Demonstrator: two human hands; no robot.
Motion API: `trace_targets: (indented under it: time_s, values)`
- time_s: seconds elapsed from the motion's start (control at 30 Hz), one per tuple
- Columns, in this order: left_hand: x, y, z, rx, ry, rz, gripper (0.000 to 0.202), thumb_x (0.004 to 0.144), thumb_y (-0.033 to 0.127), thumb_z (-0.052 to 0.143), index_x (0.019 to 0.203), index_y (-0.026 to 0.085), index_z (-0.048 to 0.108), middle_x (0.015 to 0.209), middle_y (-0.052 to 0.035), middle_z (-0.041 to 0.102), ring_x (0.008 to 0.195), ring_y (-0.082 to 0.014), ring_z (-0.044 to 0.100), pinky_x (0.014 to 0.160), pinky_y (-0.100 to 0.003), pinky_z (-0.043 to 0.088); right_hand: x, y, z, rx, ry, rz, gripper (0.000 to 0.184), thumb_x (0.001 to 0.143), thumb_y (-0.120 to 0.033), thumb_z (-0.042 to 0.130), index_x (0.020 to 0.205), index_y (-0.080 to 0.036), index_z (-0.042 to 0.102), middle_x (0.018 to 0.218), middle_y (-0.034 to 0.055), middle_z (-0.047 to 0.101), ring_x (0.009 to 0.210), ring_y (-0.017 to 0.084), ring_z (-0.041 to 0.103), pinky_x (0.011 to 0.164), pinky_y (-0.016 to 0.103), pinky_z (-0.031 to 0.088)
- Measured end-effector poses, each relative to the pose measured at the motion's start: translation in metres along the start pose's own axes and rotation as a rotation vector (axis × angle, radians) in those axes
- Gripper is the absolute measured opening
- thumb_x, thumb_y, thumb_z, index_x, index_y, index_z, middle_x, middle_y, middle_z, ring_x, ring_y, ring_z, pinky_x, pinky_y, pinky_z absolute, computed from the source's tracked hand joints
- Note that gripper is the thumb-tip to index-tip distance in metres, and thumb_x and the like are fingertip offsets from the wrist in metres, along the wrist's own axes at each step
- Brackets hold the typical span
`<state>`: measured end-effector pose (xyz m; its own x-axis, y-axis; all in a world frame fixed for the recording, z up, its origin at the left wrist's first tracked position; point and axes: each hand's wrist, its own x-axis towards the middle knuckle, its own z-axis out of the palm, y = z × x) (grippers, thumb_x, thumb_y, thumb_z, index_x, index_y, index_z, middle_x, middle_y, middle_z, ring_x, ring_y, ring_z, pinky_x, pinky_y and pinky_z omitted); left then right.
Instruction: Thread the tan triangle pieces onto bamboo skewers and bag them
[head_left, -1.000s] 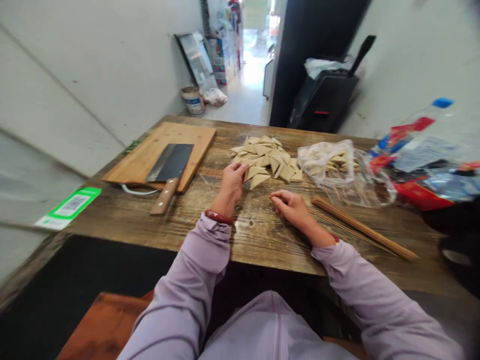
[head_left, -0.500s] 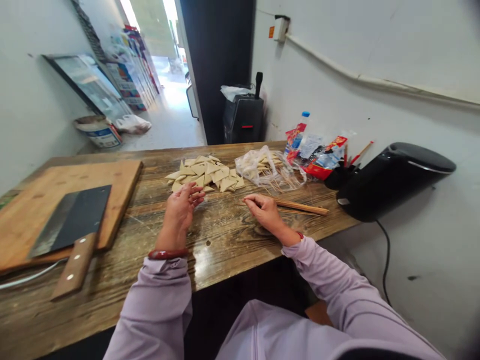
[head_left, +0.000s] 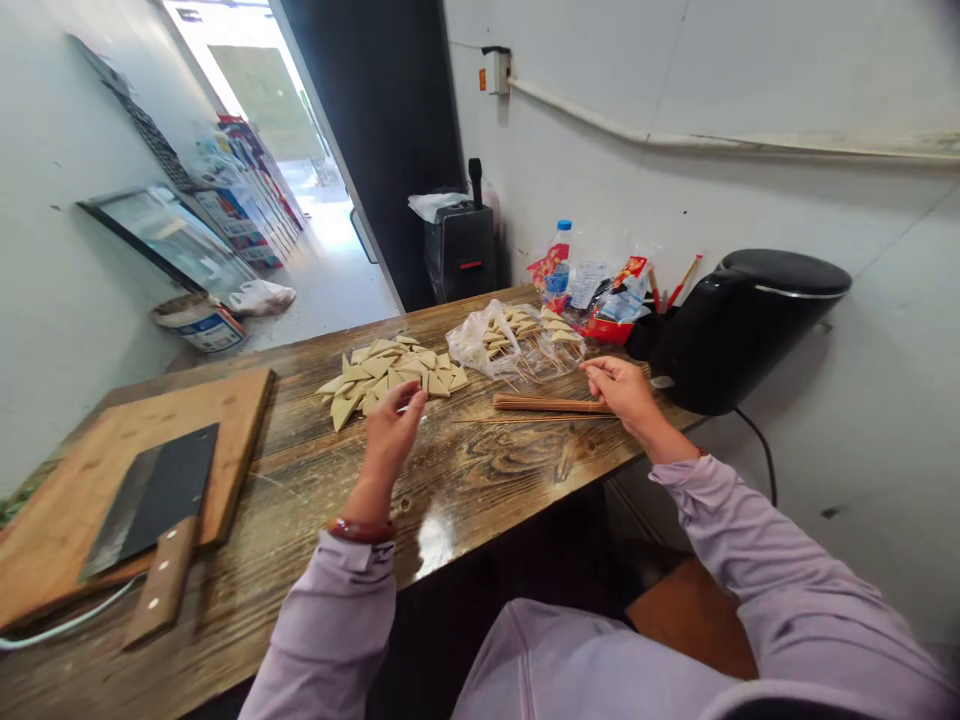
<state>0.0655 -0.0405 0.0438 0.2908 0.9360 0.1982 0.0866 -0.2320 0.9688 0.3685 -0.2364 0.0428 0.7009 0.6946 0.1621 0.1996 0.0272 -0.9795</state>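
Note:
A pile of tan triangular pieces (head_left: 390, 372) lies on the worn wooden table (head_left: 480, 470). My left hand (head_left: 394, 425) hovers just in front of that pile, its fingers loosely apart with nothing visible in them. A bundle of bamboo skewers (head_left: 544, 404) lies to the right, and one thin skewer (head_left: 510, 420) lies beside it. My right hand (head_left: 626, 390) sits at the bundle's right end, fingers drawn together in a pinch. What they hold is hidden.
A clear plastic bag (head_left: 487, 340) with skewered pieces lies behind the bundle. On the left, a cleaver (head_left: 150, 500) rests on a wooden cutting board (head_left: 112, 440). At the right are a black appliance (head_left: 742, 320), a bottle (head_left: 559, 260) and snack packets (head_left: 615, 290). The table edge is close to my body.
The view has swung to the right. My left hand let go of a triangular piece and lifted off the table. My right hand moved right to the far end of the skewer bundle.

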Motion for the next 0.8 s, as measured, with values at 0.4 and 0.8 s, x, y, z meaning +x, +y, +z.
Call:
trace_targets:
  time_s: [0.4, 0.8]
  values:
    - [0.021, 0.032, 0.143, 0.72, -0.253, 0.392, 0.055, 0.074, 0.025, 0.078, 0.127, 0.02, 0.066, 0.121, -0.0177, 0.071, 0.124, -0.0396, 0.057, 0.109, -0.053, 0.037, 0.044, 0.017, 0.012, -0.428, -0.075, -0.239, 0.019, 0.083, -0.027, 0.059, 0.082, -0.019, 0.076, 0.057, 0.0002, 0.066, 0.056, 0.017, 0.059, 0.059, 0.028, 0.041]
    - [0.011, 0.048, 0.104, -0.272, -0.099, -0.094, 0.019, 0.073, 0.032, 0.072, 0.08, 0.02, 0.058, 0.092, -0.0029, 0.075, 0.083, -0.0141, 0.067, 0.072, -0.023, 0.044, 0.066, 0.005, 0.043, -0.864, -0.232, -0.393, 0.025, 0.095, -0.021, 0.054, 0.101, -0.019, 0.079, 0.098, 0.0101, 0.08, 0.084, 0.021, 0.07, 0.071, 0.029, 0.043]
